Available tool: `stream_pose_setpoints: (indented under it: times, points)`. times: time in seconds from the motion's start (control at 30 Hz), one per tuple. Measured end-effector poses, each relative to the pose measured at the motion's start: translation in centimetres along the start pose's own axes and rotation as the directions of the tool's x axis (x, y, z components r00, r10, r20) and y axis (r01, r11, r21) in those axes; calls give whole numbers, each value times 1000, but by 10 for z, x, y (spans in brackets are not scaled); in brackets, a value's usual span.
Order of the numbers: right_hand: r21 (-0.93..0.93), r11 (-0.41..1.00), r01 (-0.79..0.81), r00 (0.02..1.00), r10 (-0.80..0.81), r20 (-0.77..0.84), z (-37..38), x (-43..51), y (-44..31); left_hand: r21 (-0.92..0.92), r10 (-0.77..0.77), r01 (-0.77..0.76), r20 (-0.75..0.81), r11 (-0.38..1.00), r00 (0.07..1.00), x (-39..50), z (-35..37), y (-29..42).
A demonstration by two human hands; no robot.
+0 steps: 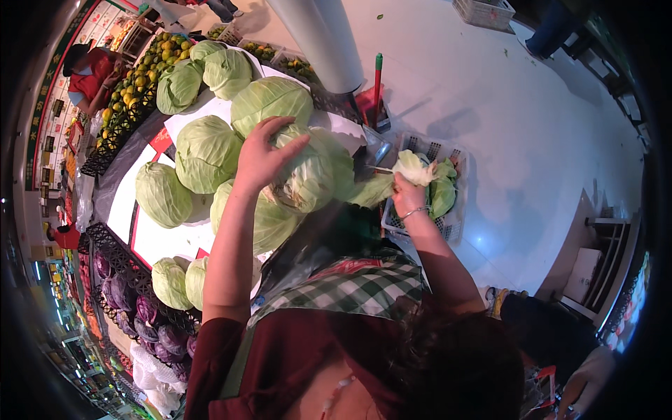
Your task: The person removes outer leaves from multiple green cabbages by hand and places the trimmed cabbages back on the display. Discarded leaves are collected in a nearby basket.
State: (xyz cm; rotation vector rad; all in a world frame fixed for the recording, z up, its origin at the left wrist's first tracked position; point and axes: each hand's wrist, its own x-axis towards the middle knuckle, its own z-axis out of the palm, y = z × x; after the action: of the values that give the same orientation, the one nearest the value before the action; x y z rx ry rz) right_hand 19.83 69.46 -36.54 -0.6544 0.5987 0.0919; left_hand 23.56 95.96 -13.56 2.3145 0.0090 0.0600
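My left hand [270,152] lies spread over the top of a green cabbage head [304,176] that has wilted, brownish leaf edges. Off to the right, my right hand [408,194] grips loose cabbage leaves [415,167], one pale and curled, another green and stretched toward the cabbage. Below that hand stands a white plastic crate [457,226] with green outer leaves [442,194] in it. Several more cabbages [208,153] rest on the white-covered display around my left hand; the nearest ones sit behind and below the held head.
A round pale pillar [328,47] rises behind the display, with a red-and-green pole [378,89] beside it. Oranges [139,81] fill the far left, near a person [94,79] in a red vest. Red cabbages [157,331] are at lower left. Another person [556,331] is at lower right.
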Motion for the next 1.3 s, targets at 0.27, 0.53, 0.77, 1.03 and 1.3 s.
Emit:
stream_pose_setpoints:
  times: [0.27,0.53,0.77,1.03,1.3]
  points:
    - [-830,549,94,897,-408,-169,-188,79,-17,10,96,-96,-53,995,994,-20,-5,-8]
    - [-505,681,531,813,-241,530,-35,23,-13,-17,75,-75,-18,997,997,-16,-8,-6]
    - [-443,738,508,727,-92,680,149,-91,16,-113,142,-161,-154,980,978,-70,-32,-19]
    - [-274,-38,961,261,-197,945,188,-111,3,-147,86,-157,-399,977,913,-144,-54,-32]
    - [-133,-70,989,107,-297,949,209,-89,5,263,63,49,-402,964,913,-151,-36,-4]
